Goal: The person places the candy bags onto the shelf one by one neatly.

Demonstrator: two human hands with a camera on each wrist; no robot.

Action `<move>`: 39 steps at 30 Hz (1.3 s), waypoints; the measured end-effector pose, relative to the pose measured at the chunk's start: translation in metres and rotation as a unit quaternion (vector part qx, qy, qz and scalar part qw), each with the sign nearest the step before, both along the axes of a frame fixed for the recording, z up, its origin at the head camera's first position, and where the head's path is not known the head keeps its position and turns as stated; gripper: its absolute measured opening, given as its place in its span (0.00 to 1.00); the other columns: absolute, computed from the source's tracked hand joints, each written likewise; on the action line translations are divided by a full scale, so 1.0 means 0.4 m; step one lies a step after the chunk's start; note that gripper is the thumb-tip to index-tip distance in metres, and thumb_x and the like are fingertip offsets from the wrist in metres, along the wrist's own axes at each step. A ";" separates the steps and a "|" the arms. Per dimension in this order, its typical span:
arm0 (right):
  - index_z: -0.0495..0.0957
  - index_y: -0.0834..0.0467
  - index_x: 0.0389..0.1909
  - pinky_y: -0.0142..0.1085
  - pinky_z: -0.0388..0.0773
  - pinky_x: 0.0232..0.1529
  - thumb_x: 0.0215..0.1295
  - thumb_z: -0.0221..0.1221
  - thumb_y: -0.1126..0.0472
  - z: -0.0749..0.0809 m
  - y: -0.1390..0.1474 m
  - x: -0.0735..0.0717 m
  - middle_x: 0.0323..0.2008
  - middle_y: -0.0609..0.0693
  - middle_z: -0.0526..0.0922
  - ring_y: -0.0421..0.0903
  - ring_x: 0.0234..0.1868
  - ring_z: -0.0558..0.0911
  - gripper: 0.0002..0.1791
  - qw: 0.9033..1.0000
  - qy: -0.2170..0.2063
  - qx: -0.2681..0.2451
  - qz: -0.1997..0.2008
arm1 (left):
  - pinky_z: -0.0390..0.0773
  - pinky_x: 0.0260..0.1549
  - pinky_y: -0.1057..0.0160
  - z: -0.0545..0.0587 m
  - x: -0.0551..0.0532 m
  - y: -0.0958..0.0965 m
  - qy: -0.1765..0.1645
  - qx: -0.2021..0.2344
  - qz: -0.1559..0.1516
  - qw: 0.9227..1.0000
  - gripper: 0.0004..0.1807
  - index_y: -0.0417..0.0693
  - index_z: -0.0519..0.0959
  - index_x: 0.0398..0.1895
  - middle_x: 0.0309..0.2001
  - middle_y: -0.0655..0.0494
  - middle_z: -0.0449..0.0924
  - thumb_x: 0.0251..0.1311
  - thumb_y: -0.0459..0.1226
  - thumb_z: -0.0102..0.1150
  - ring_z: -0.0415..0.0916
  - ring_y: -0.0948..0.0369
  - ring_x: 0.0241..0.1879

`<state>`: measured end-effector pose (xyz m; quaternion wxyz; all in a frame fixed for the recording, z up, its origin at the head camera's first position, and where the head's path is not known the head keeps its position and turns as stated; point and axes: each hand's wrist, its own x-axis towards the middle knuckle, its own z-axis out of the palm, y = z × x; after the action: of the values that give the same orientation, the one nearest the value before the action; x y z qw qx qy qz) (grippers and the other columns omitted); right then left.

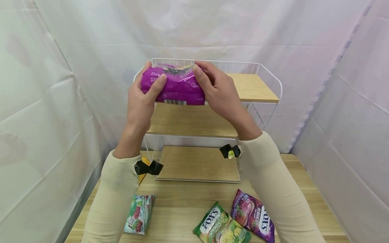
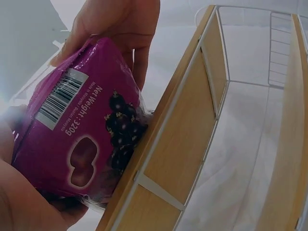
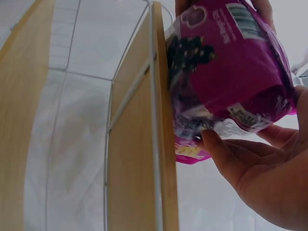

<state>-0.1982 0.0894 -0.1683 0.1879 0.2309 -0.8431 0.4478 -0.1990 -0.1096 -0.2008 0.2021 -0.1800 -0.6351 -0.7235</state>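
Both hands hold a purple candy bag (image 1: 179,86) at the front edge of the rack's top shelf (image 1: 253,88). My left hand (image 1: 142,98) grips its left end, thumb across the near face. At the other end, my right hand (image 1: 220,91) grips with thumb and fingers. In the left wrist view the bag's printed side (image 2: 91,120) shows a barcode, dark grapes and a net weight of 320g. The right wrist view has the bag (image 3: 231,67) close against the wooden shelf edge (image 3: 163,120).
Below are a middle shelf (image 1: 194,119) and a bottom shelf (image 1: 197,163). On the wooden table (image 1: 173,209) lie a green Fox's bag (image 1: 223,226), a purple Fox's berries bag (image 1: 253,216) and a small teal packet (image 1: 139,214). A yellow packet (image 1: 143,168) is partly hidden behind the left sleeve.
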 end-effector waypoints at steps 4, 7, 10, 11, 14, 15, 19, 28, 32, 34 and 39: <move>0.70 0.51 0.64 0.33 0.73 0.48 0.72 0.43 0.41 0.015 0.001 -0.008 0.49 0.46 0.80 0.39 0.45 0.76 0.27 1.000 -0.002 0.014 -0.007 | 0.72 0.53 0.62 0.016 -0.004 0.000 -0.005 -0.013 0.001 1.000 0.39 0.49 0.60 0.72 0.66 0.54 0.64 0.58 0.45 0.62 0.65 0.56 0.56; 0.71 0.51 0.63 0.33 0.73 0.47 0.73 0.42 0.40 0.021 -0.002 -0.013 0.46 0.46 0.79 0.39 0.43 0.75 0.27 1.000 -0.004 0.016 -0.011 | 0.71 0.54 0.62 0.024 -0.008 -0.002 -0.007 -0.022 0.000 1.000 0.39 0.48 0.59 0.73 0.67 0.57 0.62 0.59 0.45 0.61 0.64 0.56 0.58; 0.73 0.51 0.61 0.33 0.72 0.46 0.73 0.42 0.40 0.023 -0.004 -0.019 0.44 0.46 0.79 0.40 0.42 0.74 0.26 1.000 -0.004 0.019 -0.020 | 0.71 0.55 0.61 0.029 -0.014 -0.003 -0.010 -0.028 -0.002 1.000 0.39 0.48 0.58 0.73 0.67 0.58 0.62 0.59 0.45 0.61 0.63 0.56 0.59; 0.73 0.50 0.60 0.33 0.72 0.45 0.73 0.41 0.40 0.024 -0.003 -0.022 0.44 0.46 0.79 0.40 0.42 0.74 0.26 1.000 -0.005 0.020 -0.022 | 0.71 0.55 0.61 0.030 -0.017 -0.003 -0.011 -0.031 -0.001 0.999 0.40 0.49 0.58 0.73 0.67 0.57 0.62 0.59 0.46 0.61 0.63 0.56 0.59; 0.73 0.50 0.60 0.34 0.71 0.45 0.73 0.40 0.39 0.022 -0.001 -0.031 0.45 0.46 0.79 0.40 0.43 0.73 0.27 0.999 -0.007 0.021 -0.027 | 0.71 0.56 0.61 0.031 -0.024 0.001 -0.015 -0.041 0.002 0.999 0.41 0.50 0.57 0.73 0.67 0.55 0.62 0.59 0.46 0.62 0.64 0.57 0.59; 0.73 0.49 0.61 0.33 0.71 0.46 0.73 0.40 0.39 0.020 0.000 -0.034 0.47 0.46 0.79 0.40 0.43 0.73 0.27 0.999 -0.010 0.019 -0.027 | 0.71 0.56 0.62 0.030 -0.025 0.003 -0.017 -0.045 0.003 0.999 0.41 0.50 0.57 0.74 0.67 0.55 0.61 0.59 0.46 0.62 0.64 0.57 0.59; 0.71 0.49 0.64 0.32 0.72 0.49 0.73 0.41 0.40 0.004 0.005 -0.043 0.52 0.45 0.78 0.38 0.47 0.74 0.28 1.000 -0.009 0.000 -0.026 | 0.68 0.59 0.64 0.025 -0.031 0.009 -0.008 -0.050 -0.005 0.999 0.42 0.47 0.55 0.74 0.69 0.55 0.58 0.59 0.45 0.62 0.62 0.59 0.62; 0.68 0.44 0.67 0.33 0.74 0.52 0.71 0.44 0.38 -0.038 0.020 -0.053 0.59 0.44 0.74 0.38 0.53 0.74 0.28 1.000 -0.024 -0.013 -0.013 | 0.68 0.60 0.62 -0.001 -0.045 -0.005 0.004 -0.138 0.018 0.990 0.43 0.54 0.53 0.75 0.71 0.57 0.56 0.59 0.48 0.61 0.62 0.59 0.62; 0.64 0.41 0.68 0.34 0.74 0.56 0.70 0.43 0.36 -0.054 0.027 -0.053 0.63 0.46 0.70 0.40 0.57 0.73 0.29 0.999 -0.047 0.003 -0.008 | 0.68 0.60 0.61 -0.018 -0.053 -0.016 0.012 -0.185 0.028 0.982 0.43 0.59 0.51 0.76 0.72 0.59 0.54 0.60 0.49 0.61 0.61 0.60 0.63; 0.63 0.41 0.69 0.35 0.72 0.58 0.69 0.44 0.36 -0.058 0.030 -0.052 0.65 0.48 0.69 0.41 0.59 0.72 0.30 0.999 -0.045 0.010 -0.005 | 0.68 0.60 0.60 -0.024 -0.055 -0.021 0.016 -0.198 0.030 0.980 0.44 0.60 0.50 0.76 0.72 0.58 0.54 0.60 0.49 0.61 0.62 0.59 0.62; 0.63 0.45 0.69 0.34 0.71 0.59 0.70 0.50 0.42 -0.062 0.035 -0.024 0.66 0.49 0.67 0.43 0.63 0.70 0.29 1.000 -0.029 -0.001 0.008 | 0.70 0.57 0.60 -0.048 -0.048 -0.028 0.090 -0.263 0.096 0.956 0.42 0.52 0.53 0.75 0.70 0.51 0.60 0.61 0.47 0.61 0.64 0.58 0.61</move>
<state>-0.2078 0.1034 -0.1931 0.1605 0.2242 -0.8459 0.4565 -0.2181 -0.1210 -0.2201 0.2723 -0.2297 -0.7961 -0.4892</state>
